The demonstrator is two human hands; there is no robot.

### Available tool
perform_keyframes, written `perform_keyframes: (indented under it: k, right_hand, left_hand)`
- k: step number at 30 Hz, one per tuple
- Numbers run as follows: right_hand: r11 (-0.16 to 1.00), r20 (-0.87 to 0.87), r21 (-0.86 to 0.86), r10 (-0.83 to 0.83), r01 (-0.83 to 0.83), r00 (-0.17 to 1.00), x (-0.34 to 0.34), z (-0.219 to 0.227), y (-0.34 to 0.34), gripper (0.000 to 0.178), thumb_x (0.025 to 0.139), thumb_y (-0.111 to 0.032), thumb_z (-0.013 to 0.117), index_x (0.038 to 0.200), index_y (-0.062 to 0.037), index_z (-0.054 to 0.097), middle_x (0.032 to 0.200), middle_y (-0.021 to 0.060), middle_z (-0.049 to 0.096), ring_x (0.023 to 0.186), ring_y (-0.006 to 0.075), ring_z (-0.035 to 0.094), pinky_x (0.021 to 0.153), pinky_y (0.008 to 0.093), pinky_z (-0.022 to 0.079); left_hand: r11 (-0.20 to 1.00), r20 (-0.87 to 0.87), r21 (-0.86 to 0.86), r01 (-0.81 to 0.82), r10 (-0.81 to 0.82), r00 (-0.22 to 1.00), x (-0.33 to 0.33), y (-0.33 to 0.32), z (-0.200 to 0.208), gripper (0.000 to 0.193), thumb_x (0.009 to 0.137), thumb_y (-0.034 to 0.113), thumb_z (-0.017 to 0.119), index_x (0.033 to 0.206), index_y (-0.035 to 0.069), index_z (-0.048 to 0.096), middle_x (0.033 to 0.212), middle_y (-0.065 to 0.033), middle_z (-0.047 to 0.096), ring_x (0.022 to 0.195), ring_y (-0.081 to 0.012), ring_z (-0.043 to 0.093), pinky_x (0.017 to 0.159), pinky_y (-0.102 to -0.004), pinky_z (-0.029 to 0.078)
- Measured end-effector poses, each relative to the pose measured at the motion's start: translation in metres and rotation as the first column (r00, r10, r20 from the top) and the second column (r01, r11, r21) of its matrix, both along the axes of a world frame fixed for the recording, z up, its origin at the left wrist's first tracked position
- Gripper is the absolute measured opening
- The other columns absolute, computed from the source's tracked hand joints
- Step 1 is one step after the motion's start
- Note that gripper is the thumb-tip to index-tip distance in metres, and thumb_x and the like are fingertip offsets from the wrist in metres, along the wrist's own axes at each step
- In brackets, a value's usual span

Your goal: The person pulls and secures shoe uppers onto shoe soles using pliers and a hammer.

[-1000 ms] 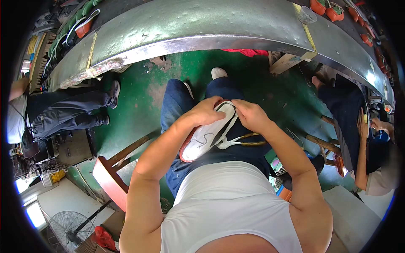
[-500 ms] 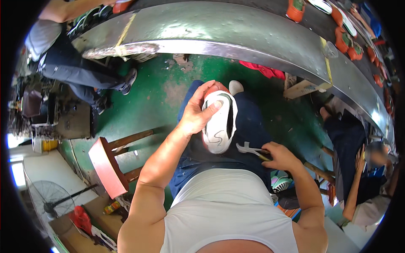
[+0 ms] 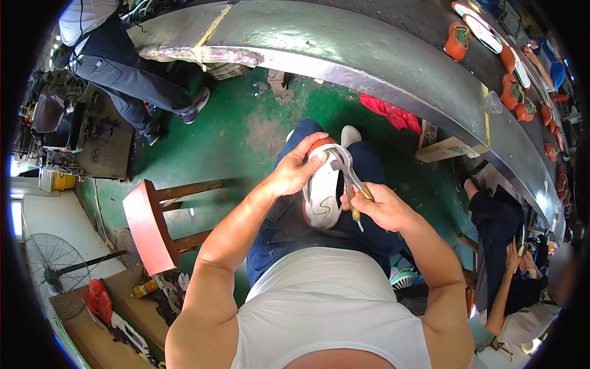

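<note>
Currently pincers on shoe toe.
Left hand (image 3: 294, 172) clamps the shoe (image 3: 324, 187) on my lap; right hand (image 3: 376, 206) grips pincers (image 3: 345, 169). I judge lasting unfinished.

White shoe (image 3: 324, 190), red trim, black squiggle; green floor (image 3: 246, 129); red stool (image 3: 142, 226).

A red wooden stool (image 3: 147, 227) stood on the green floor (image 3: 239, 129) — orange shoes (image 3: 458, 40) lay along the metal conveyor (image 3: 344, 43), a fan (image 3: 52, 267) nearby.
</note>
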State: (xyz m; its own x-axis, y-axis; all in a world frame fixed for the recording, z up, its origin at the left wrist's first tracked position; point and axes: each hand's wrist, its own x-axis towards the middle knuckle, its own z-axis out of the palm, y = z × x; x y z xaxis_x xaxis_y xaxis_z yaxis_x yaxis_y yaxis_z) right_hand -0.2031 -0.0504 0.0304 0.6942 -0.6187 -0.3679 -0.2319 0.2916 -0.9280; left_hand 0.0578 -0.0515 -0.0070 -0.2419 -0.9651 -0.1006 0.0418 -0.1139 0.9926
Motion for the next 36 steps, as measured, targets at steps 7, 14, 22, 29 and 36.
perform_keyframes:
  k: [7,14,22,29,36]
  right_hand:
    - [0.969,-0.334,-0.217,0.041,-0.120,0.942,0.013,-0.010,-0.003,0.024,0.100,-0.020,0.058,0.111,0.0019,0.059,0.085,0.0122,0.067,0.072,0.0212,0.066,0.066,0.0379,0.053]
    - [0.800,-0.438,-0.577,-0.136,-0.162,0.888,0.021,-0.012,0.017,0.024,0.096,-0.014,0.058,0.113,0.0033,0.055,0.096,0.0261,0.066,0.088,0.0459,0.064,0.077,0.0522,0.052]
    - [0.946,-0.462,-0.265,0.047,-0.189,0.885,0.006,0.014,-0.004,0.020,0.098,-0.015,0.058,0.106,0.0031,0.058,0.094,0.0204,0.068,0.079,0.0342,0.069,0.073,0.0437,0.054]
    - [0.758,-0.316,-0.649,-0.198,-0.060,0.928,0.039,0.014,-0.017,0.029,0.103,-0.022,0.049,0.110,0.0043,0.056,0.089,0.0233,0.065,0.081,0.0438,0.065,0.074,0.0460,0.052]
    - [0.913,-0.347,-0.402,-0.213,0.060,0.913,0.031,-0.011,-0.014,0.041,0.094,-0.036,0.066,0.104,0.0027,0.056,0.089,0.0197,0.067,0.079,0.0333,0.069,0.074,0.0415,0.054]
  left_hand:
    - [0.999,-0.089,0.036,0.009,-0.006,0.996,0.012,-0.002,-0.017,0.048,0.103,0.021,0.058,0.147,0.009,0.043,0.128,-0.0093,0.061,0.119,-0.0179,0.056,0.105,-0.0336,0.045]
    - [0.995,-0.200,0.097,0.009,0.011,0.980,0.013,-0.003,-0.018,0.047,0.100,0.016,0.062,0.144,0.010,0.047,0.124,-0.0068,0.063,0.116,-0.0165,0.057,0.104,-0.0337,0.045]
    - [0.969,-0.171,0.200,-0.143,0.178,0.969,0.004,-0.009,-0.027,0.044,0.099,0.013,0.063,0.140,0.007,0.051,0.118,-0.0072,0.065,0.109,-0.0146,0.060,0.098,-0.0306,0.049]
    - [0.987,-0.126,0.151,-0.063,0.082,0.989,0.009,-0.011,-0.020,0.047,0.099,0.011,0.061,0.143,0.006,0.048,0.122,-0.0084,0.063,0.112,-0.0161,0.059,0.100,-0.0310,0.047]
    - [0.988,0.096,0.110,-0.104,0.093,0.991,0.008,0.005,-0.030,0.055,0.103,0.026,0.058,0.147,-0.002,0.040,0.135,-0.0167,0.059,0.125,-0.0245,0.055,0.107,-0.0349,0.042]
